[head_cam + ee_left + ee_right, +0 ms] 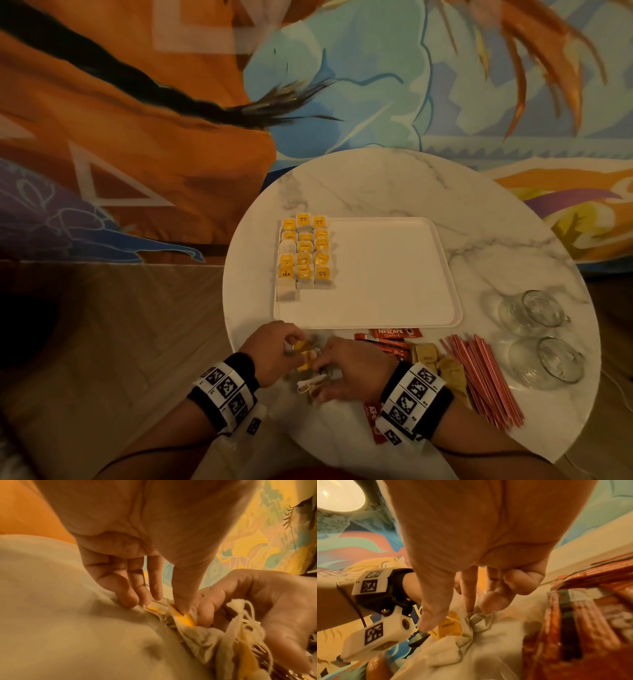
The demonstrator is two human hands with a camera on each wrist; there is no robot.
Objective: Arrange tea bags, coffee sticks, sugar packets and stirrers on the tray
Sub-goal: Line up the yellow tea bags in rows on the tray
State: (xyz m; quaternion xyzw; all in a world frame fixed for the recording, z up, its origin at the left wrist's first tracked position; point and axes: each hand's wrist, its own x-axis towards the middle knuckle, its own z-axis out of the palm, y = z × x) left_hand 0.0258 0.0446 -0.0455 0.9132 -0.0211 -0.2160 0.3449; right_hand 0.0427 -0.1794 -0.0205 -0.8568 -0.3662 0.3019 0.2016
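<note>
A small tangle of loose tea bags with yellow paper tags (306, 359) is worked at the near edge of the round white marble-patterned desk (376, 185), just short of the flat white rectangular tray (387, 267). One yellow tag is pinched between thumb and fingers (180, 601) of the left hand (274, 349). The right hand (352, 368) is pressed down on the rest of the pile, with strings and a crumpled bag caught under its curled fingers (489, 601).

Three neat columns of yellow-tagged tea bags (305, 255) are already laid along the tray's left side. The middle and right of the tray are seen bare.

Judged step: one bag is being separated from the knot. The tag should be drawn away slowly while the pile is held flat, so that strings are not dragged along or torn. The bag is best lifted clear before being carried over the tray rim.

Room: the pile sits close to the desk's near edge, so a stray bag could be swept off. Just to the right lie red coffee sticks (394, 337), brown sugar packets (442, 363) and a fan of red-and-white striped stirrers (479, 373). Two clear glass cups (534, 335) stand well apart at the far right.
</note>
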